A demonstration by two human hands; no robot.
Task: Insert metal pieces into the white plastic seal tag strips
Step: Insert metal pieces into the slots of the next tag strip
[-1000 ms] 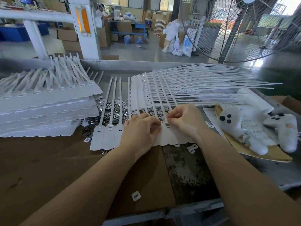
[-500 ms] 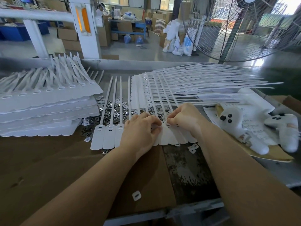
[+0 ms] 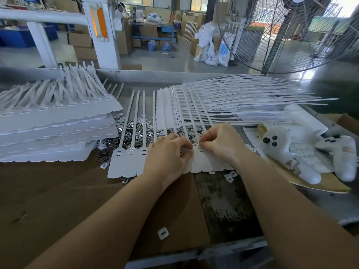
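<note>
Cardboard-topped bench [image 3: 58, 200]: both hands' curled fingers [image 3: 186, 145] hide strip [image 3: 202, 164] slots; grasp unclear.

A row of seal tag strips [image 3: 132, 162] lies across the middle of the surface [image 3: 48, 200], heads toward the person, tails pointing away. Both hands rest on that row — the left hand [image 3: 167, 154] just beside the right hand [image 3: 219, 144], fingers [image 3: 204, 145] curled down onto a tag head. Behind the row lies a scatter of metal pieces [image 3: 134, 133]. To the left sits a stack of strips [image 3: 54, 129]; to the right rear, a fanned pile of strips [image 3: 233, 98]. Far right lie a plush toy [image 3: 287, 150] and a game controller [image 3: 340, 152]. A fan [image 3: 275, 35] stands behind the surface.
</note>
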